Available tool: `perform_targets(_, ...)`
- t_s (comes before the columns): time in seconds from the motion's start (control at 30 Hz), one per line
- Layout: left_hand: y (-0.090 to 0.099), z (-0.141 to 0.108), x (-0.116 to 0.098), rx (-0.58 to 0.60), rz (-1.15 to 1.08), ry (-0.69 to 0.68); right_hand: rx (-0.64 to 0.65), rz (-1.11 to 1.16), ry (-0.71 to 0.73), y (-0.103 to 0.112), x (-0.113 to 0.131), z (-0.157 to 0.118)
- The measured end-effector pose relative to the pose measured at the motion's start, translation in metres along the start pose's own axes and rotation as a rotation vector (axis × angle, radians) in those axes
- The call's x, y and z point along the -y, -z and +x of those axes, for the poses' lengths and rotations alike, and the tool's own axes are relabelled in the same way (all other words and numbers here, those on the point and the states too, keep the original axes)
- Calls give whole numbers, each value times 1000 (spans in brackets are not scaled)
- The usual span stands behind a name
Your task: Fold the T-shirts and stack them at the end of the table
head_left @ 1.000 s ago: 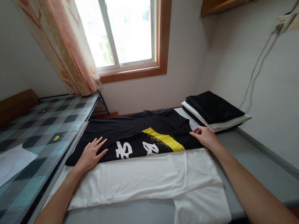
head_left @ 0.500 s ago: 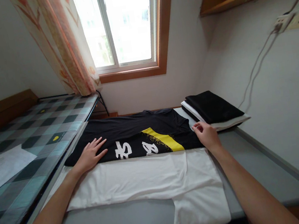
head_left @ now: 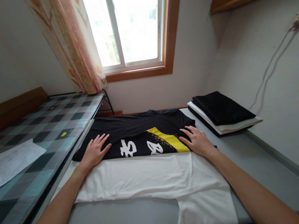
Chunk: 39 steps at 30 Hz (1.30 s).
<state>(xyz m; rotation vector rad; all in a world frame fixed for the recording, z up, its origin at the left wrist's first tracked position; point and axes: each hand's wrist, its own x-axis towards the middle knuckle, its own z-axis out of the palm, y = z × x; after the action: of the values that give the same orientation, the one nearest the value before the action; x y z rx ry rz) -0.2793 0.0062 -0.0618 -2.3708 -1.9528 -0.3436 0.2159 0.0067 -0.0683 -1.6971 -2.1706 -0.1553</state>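
Observation:
A shirt lies across the grey table, its black part (head_left: 134,125) toward the window, with white characters and a yellow stripe, and its white part (head_left: 136,177) nearer me. One white sleeve hangs over the table's front edge. My left hand (head_left: 95,151) rests flat on the left end of the black cloth, fingers spread. On the right end of the black cloth, beside the yellow stripe, lies my right hand (head_left: 196,140), open with its fingers apart. Neither hand grips the cloth.
Folded black and white clothes (head_left: 223,109) are stacked at the table's back right. Left of the grey table (head_left: 120,218) is a checked bed (head_left: 37,124) with papers (head_left: 17,164) on it. A cable (head_left: 268,65) hangs along the right wall below a wooden shelf.
My right hand has let go of the shirt's right edge, moved left and flattened on the black cloth. My left hand stays spread on the cloth. The view has turned slightly left.

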Motion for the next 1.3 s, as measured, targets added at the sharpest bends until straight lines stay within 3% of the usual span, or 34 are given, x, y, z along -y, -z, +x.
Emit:
perform_targets(0.17,1,0,7,1,66,113,123,-56,-11,-3,0,1)
perform_targets(0.5,1,-14,2,60,132,128,203,-69,-17,0,-3,-3)
perform_targets(1.03,4,-67,1,63,164,139,178,-46,12,10,-2,-41)
perform_targets(1.17,17,-56,7,26,163,132,98,-69,-4,14,9,-36)
perform_targets(1.3,34,-28,23,37,117,157,-23,-36,37,19,39,-17)
